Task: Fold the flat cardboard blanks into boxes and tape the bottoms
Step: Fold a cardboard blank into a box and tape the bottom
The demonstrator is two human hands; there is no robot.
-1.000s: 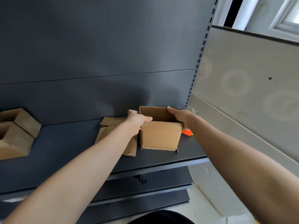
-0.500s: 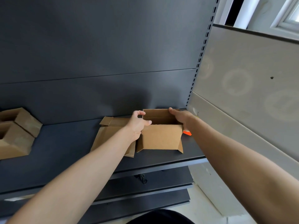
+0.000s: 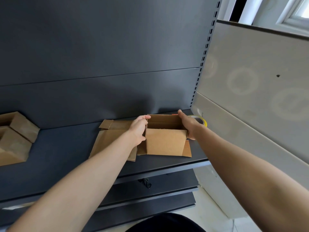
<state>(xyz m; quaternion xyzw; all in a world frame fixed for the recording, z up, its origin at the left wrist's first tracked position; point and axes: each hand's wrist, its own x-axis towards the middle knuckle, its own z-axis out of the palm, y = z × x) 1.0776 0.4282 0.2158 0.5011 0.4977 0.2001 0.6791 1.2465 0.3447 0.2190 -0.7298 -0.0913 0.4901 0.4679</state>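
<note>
A small brown cardboard box (image 3: 164,143) stands opened into a tube on the dark shelf (image 3: 66,148), its bottom flaps splayed out on the shelf surface. My left hand (image 3: 138,128) grips its left wall, thumb over the top edge. My right hand (image 3: 188,125) grips the right wall from the far corner down the side. Flat cardboard blanks (image 3: 111,139) lie stacked just left of the box, partly under my left forearm. A roll of tape with a yellow rim (image 3: 201,121) sits behind my right hand, partly hidden.
Two folded boxes (image 3: 15,136) stand at the shelf's far left. The dark back panel rises right behind the box, and a slotted upright (image 3: 203,61) with a pale side wall (image 3: 250,84) closes the right. Lower shelves jut out beneath.
The box has squared up and settled lower on the shelf with its bottom flaps spread. My right hand slid down the right wall, uncovering the yellow tape roll behind it.
</note>
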